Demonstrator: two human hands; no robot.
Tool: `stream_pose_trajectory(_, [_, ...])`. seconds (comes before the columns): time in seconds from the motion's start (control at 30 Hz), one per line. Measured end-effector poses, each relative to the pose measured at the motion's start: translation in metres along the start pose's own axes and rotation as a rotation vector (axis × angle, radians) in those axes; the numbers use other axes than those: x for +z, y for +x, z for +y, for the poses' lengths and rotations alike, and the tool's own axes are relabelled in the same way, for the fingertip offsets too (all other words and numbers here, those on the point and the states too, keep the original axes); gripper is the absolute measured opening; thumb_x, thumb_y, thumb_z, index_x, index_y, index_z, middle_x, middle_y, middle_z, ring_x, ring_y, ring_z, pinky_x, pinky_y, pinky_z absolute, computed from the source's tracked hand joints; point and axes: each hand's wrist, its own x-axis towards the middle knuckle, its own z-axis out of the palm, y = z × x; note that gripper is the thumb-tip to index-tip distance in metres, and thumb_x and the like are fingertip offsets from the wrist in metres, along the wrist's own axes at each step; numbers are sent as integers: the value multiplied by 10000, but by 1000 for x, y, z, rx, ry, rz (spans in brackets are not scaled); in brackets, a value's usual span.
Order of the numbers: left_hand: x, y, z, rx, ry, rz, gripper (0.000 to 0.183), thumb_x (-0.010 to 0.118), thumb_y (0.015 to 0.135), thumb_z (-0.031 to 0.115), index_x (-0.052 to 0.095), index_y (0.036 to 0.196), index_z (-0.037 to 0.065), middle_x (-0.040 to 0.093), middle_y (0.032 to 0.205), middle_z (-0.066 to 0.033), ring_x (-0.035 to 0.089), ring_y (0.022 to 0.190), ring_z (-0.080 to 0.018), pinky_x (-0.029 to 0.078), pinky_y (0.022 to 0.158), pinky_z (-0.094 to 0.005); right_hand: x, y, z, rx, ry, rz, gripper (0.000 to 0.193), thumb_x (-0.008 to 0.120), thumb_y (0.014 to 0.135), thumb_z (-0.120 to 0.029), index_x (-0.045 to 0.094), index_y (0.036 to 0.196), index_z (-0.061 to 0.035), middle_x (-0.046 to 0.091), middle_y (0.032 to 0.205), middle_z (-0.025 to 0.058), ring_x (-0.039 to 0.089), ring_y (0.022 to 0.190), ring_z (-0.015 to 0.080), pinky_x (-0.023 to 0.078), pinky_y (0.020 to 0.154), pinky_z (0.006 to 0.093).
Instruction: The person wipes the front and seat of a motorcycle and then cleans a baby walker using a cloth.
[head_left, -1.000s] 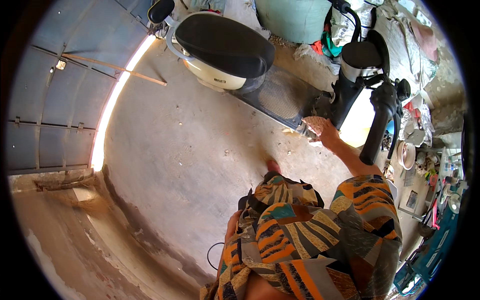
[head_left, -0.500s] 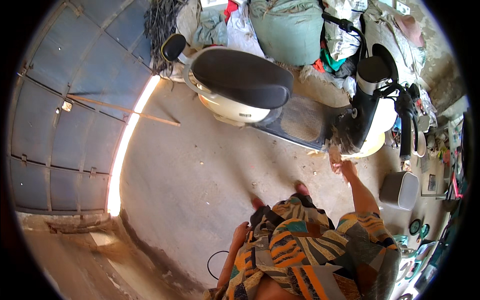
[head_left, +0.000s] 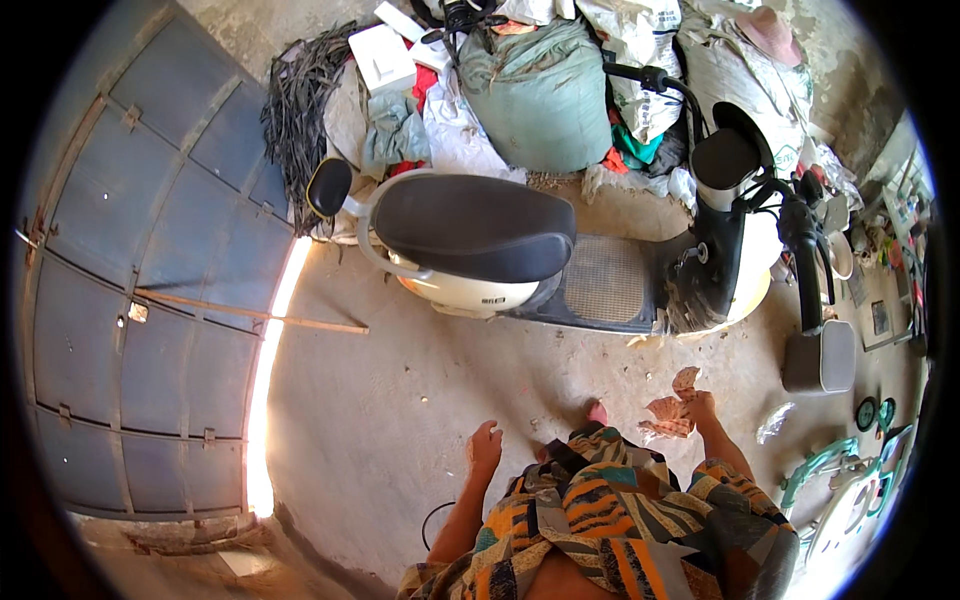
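A crumpled reddish-brown patterned rag (head_left: 668, 414) hangs from my right hand (head_left: 701, 406), which is closed around it. The rag is apart from the black and cream electric scooter (head_left: 474, 228), just on the near side of its footboard (head_left: 606, 276). The scooter stands sideways before me, its seat to the left and handlebars to the right. My left hand (head_left: 485, 446) is out over the bare floor, its fingers loosely bent and holding nothing that I can see.
Stuffed sacks (head_left: 540, 100) and loose bags line the far wall. On the left is a grey metal door (head_left: 150, 290) with a wooden stick (head_left: 300, 320) lying by it. To the right stand a grey bin (head_left: 820, 358) and a green and white plastic frame (head_left: 830, 490).
My right hand has drawn back from the scooter's lower front, bringing the rag with it. My left hand has come up and forward from my side. The view has shifted, showing more of the sacks.
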Motion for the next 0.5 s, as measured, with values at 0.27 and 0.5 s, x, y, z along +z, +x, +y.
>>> stream_pose_trajectory(0.27, [-30, 85, 88, 468, 91, 91, 267, 520, 863, 102, 610, 1111, 58, 648, 907, -200, 616, 859, -394, 478, 744, -479, 40, 5, -59, -102, 24, 23, 211, 671, 695, -132, 676, 845, 17, 686, 757, 128, 641, 662, 172, 507, 591, 335])
stream_pose_trajectory(0.5, [-66, 222, 175, 1037, 232, 56, 311, 481, 824, -29, 591, 1112, 14, 606, 982, -180, 570, 925, -376, 462, 800, -456, 82, -50, -68, 165, 11, 96, 230, 618, 779, -105, 674, 972, 6, 706, 886, 90, 655, 789, 149, 523, 648, 312])
